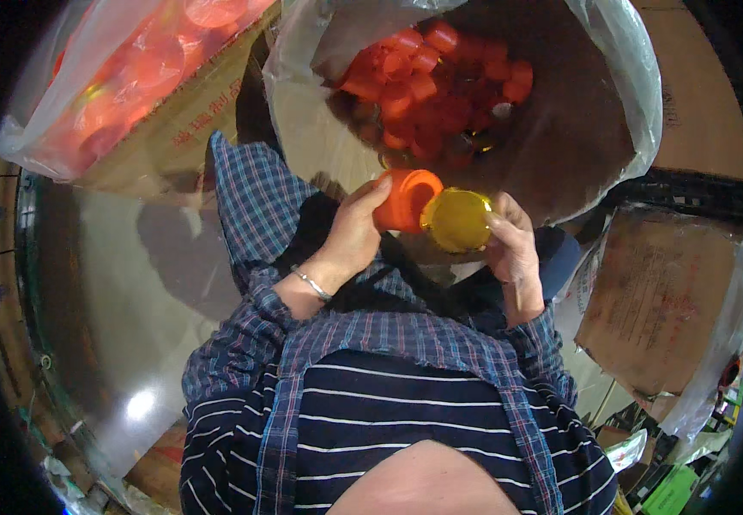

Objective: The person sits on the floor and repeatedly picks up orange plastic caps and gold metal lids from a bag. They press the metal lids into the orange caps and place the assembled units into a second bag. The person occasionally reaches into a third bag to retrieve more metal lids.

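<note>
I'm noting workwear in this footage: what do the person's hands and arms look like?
The left hand and right hand are gloveless. A thin silver bracelet circles the left wrist; none shows on the right. Left sleeve and right sleeve are blue plaid with pale and reddish lines.

In our left grip (358, 225) we hold an orange cup (397, 204); in our right grip (512, 238), a gold disc (459, 221) near its mouth.
</note>
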`<state>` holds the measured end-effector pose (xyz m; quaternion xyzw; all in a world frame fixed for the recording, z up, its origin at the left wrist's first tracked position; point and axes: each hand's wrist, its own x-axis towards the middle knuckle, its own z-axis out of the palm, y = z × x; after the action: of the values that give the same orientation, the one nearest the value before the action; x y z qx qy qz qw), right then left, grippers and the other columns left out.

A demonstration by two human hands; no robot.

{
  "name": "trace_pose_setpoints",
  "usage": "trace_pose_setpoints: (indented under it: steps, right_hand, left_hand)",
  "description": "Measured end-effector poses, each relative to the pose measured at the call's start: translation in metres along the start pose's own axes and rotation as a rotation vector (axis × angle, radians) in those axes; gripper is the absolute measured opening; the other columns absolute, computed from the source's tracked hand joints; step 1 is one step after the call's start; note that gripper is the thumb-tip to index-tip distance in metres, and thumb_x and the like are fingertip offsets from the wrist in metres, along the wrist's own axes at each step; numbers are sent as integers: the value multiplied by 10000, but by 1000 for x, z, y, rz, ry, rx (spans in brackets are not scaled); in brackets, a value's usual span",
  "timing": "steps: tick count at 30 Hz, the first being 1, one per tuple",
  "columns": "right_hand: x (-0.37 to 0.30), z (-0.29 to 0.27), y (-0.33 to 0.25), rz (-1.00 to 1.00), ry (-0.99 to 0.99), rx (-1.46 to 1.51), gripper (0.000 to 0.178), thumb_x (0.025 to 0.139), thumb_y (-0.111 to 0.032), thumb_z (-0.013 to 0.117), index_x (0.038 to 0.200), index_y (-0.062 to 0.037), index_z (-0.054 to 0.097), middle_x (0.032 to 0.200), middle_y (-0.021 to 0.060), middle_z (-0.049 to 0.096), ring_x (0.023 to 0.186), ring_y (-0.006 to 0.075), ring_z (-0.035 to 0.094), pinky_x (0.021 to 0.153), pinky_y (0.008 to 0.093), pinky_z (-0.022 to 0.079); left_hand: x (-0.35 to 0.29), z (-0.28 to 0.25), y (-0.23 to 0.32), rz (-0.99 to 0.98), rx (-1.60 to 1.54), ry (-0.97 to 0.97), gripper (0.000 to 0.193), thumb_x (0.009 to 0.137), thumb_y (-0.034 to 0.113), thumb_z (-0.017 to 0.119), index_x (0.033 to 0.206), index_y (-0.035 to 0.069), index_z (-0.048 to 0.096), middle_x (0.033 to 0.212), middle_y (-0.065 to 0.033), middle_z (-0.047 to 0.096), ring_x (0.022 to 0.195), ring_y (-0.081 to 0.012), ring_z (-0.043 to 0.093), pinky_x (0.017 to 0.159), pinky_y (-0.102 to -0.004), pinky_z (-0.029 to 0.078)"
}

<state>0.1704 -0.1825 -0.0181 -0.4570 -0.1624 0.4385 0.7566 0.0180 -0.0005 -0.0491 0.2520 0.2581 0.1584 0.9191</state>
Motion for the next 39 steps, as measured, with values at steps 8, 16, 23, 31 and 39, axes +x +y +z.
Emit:
trace_pose_setpoints:
  steps: [8, 16, 23, 31, 39]
  right_hand:
    - [12, 24, 31, -273, 164, -883, 351, 984, -83, 563, 1334, -56, 554, 1215, 120, 599, 1136, 226, 569, 999, 324, 447]
    - [10, 67, 42, -524, 193, -1178, 606, 907, -263, 652, 1401, 24, 449, 1403, 261, 454, 1259, 398, 464, 1064, 456, 379]
    - [14, 69, 54, -588, 138, -1183, 588, 909, -257, 647, 1388, 25, 454, 1390, 255, 469, 1242, 398, 477, 1054, 442, 389]
    - [31, 60, 75, -268, 291, -673, 508, 1005, -358, 512, 1350, 13, 472, 1270, 179, 538, 1185, 293, 524, 1004, 385, 426]
    - [21, 59, 75, -609, 205, -1254, 426, 1017, -280, 480, 1332, 8, 487, 1269, 163, 551, 1160, 257, 541, 995, 356, 429]
  left_hand:
    - [-14, 21, -8, -5, -46, -3, 382, 1000, 242, 596, 1287, -3, 537, 1257, -98, 618, 1157, -187, 597, 1056, -357, 444]
    - [-24, 41, -13, 122, 75, 14, 329, 1004, 233, 589, 1268, 40, 554, 1199, -55, 613, 1112, -161, 583, 999, -315, 449]
    - [-27, 34, -16, 174, 149, 56, 294, 1020, 252, 559, 1223, 39, 570, 1155, -52, 612, 1070, -144, 577, 964, -302, 453]
    - [-15, 25, -18, 323, 336, -27, 251, 1018, 262, 564, 1087, 22, 592, 1043, -46, 636, 966, -141, 586, 871, -292, 467]
    - [2, 9, -7, 52, 166, 93, 323, 1017, 310, 558, 1083, 1, 624, 1029, -65, 673, 942, -177, 647, 853, -306, 491]
